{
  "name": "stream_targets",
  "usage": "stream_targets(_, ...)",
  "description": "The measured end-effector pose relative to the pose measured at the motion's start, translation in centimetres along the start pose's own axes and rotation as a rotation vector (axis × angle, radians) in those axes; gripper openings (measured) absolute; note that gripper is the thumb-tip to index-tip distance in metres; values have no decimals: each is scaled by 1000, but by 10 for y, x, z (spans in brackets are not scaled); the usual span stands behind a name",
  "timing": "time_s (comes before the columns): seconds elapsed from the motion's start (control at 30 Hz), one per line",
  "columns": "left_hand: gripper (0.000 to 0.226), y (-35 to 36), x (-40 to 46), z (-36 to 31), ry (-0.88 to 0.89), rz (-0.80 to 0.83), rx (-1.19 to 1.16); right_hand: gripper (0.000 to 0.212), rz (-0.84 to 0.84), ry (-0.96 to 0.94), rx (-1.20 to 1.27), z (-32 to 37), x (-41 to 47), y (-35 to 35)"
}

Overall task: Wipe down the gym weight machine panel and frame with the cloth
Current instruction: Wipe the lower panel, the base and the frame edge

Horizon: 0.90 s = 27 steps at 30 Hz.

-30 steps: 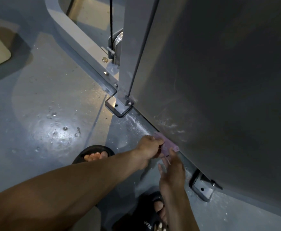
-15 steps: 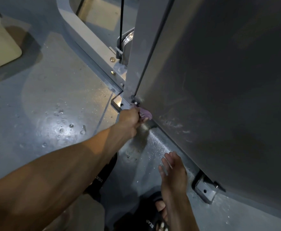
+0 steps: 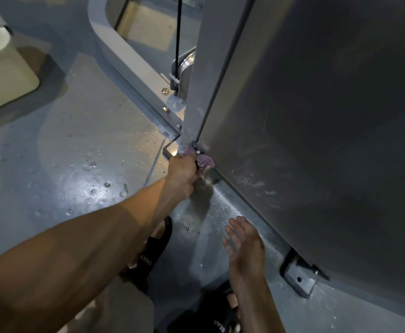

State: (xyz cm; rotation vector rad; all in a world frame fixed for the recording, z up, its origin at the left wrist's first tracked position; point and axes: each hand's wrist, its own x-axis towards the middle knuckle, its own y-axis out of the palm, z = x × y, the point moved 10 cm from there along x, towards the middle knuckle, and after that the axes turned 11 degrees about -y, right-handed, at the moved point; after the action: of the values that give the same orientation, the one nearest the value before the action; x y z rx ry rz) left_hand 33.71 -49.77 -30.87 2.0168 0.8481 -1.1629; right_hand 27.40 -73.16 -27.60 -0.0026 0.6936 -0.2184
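The dark grey machine panel [image 3: 316, 128] fills the right side, with white streaks low on its face. A lighter grey upright frame post [image 3: 208, 75] runs down its left edge to a floor bracket [image 3: 169, 152]. My left hand [image 3: 182, 168] grips a small purple cloth [image 3: 205, 161] and presses it against the foot of the post, at the panel's bottom corner. My right hand [image 3: 243, 246] hovers with straight fingers above the wet floor, just short of the panel's lower edge, holding nothing.
The grey floor [image 3: 76, 164] is wet with droplets. A curved frame rail [image 3: 124, 56] with bolts, a black cable [image 3: 178, 32] and a pulley sit behind the post. A second floor bracket [image 3: 297, 277] is at lower right. A pale box [image 3: 2, 68] stands far left. My sandalled feet are below.
My left hand carried the cloth from the panel's lower edge up-left to the foot of the post. My right hand let go of the cloth and stayed low, fingers straight.
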Motion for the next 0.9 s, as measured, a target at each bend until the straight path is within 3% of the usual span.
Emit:
stream_targets(0.17,16,27,-20,35,-80,139,138,18,31,1,-2,-2,-2,13)
stream_targets(0.47,18,-13,4,-12,102,-10,75,18,43,-11,-13,-2,-9,12)
stream_targets(0.57,2,-17,7,-26,198,-99,188,18,56,-12,-14,-2,-10,12)
stream_targets(0.8,16,-13,-26,-63,578,-109,479,18,53,-9,-4,-4,-9,10)
stream_targets(0.9,13,-15,-28,-73,646,-140,576,18,65,-14,4,-4,-10,14)
